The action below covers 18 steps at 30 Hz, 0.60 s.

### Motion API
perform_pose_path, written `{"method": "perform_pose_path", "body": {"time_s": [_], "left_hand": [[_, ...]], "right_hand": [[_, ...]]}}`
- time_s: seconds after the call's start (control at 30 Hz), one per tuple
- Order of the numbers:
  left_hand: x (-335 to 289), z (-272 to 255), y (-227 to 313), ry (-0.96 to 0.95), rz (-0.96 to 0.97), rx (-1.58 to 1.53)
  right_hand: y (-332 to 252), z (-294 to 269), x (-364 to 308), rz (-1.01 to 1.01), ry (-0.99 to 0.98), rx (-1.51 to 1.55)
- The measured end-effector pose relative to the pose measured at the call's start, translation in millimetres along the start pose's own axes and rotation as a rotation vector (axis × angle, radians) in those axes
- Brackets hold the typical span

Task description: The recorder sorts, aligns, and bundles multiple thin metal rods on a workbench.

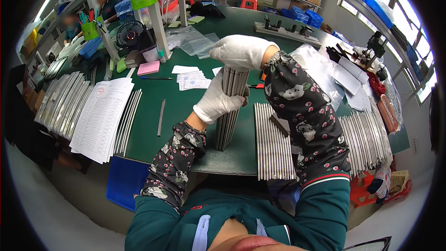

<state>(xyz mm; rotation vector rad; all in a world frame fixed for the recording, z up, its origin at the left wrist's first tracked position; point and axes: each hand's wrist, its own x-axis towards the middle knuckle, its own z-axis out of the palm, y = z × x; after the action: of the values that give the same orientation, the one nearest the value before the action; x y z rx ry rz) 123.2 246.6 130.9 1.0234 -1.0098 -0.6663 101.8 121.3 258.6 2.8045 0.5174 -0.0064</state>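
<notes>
A bundle of thin grey metal rods (pixel 226 128) stands nearly upright on the green table. My left hand (pixel 214 101), in a white glove, is wrapped round its middle. Across the bundle's top lies my right hand (pixel 245 52), also white-gloved, palm down with its fingers stretched to the left; some fingertips are hard to make out. Right of the bundle, a row of metal rods (pixel 272 148) lies side by side, with a short dark bar (pixel 279 125) across it. Further right, past my right sleeve, is another row of rods (pixel 364 144). A single flat strip (pixel 161 117) lies left of my left forearm.
Printed sheets (pixel 100 116) cover part of the rods at left, beside plastic-wrapped rods (pixel 65 104). A black fan (pixel 130 34), pink notepad (pixel 148 68) and paper slips (pixel 193 80) stand or lie beyond. A metal rail fixture (pixel 288 33) sits at the back; plastic bags (pixel 320 67) lie right.
</notes>
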Motion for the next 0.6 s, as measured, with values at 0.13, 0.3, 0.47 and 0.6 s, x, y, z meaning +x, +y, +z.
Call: {"method": "perform_pose_path", "body": {"time_s": [0.13, 0.3, 0.47, 0.6], "left_hand": [[-0.5, 1.1, -1.1, 0.066, 0.043, 0.033], [-8.4, 3.8, -0.5, 0.019, 0.1, 0.053], [-12.0, 2.5, 2.9, 0.013, 0.093, 0.051], [-18.8, -1.6, 7.6, 0.046, 0.09, 0.105]], "right_hand": [[11.2, -0.2, 6.9, 0.369, 0.073, 0.364], [58.2, 28.7, -18.7, 0.753, 0.233, 0.114], [21.4, 0.8, -39.5, 0.516, 0.463, 0.841], [-17.9, -4.2, -28.9, 0.314, 0.276, 0.871]]}}
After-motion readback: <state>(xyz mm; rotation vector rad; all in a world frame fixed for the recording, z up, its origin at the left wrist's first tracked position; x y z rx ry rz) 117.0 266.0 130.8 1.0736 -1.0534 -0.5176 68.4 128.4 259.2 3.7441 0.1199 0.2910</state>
